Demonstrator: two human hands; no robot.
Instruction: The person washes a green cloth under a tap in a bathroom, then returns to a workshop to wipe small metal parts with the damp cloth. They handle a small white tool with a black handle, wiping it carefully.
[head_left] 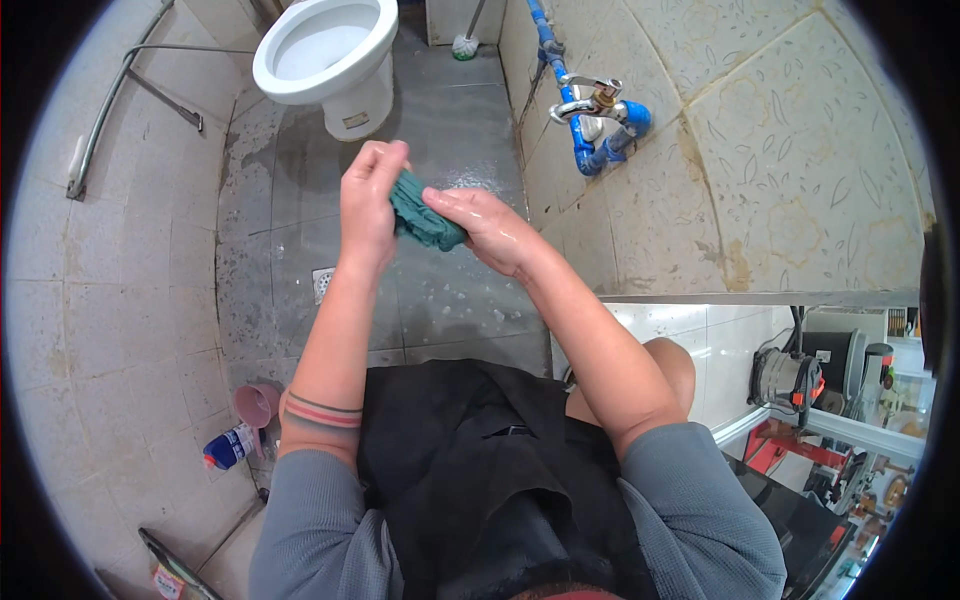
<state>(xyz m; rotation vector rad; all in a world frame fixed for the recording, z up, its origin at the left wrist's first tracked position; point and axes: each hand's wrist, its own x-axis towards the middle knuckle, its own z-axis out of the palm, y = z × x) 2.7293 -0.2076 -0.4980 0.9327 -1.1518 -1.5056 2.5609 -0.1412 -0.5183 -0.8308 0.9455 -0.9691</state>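
Observation:
A crumpled dark green cloth [428,220] is bunched up between my two hands, over the wet grey floor. My left hand [370,205] is closed on its left end, with the fingers curled round. On the right end my right hand [482,228] grips it with the thumb pressed on top; the other fingers are mostly hidden. Both hands look wet. Above and right of them, a metal tap [592,100] sits on blue pipes [600,155] against the tiled wall.
A white toilet [325,60] stands ahead, with a toilet brush [466,45] beyond it. The floor holds a drain [322,285] and scattered suds. At lower left are a pink bucket [257,404] and a blue bottle [230,447]. A metal rail [105,110] runs along the left wall.

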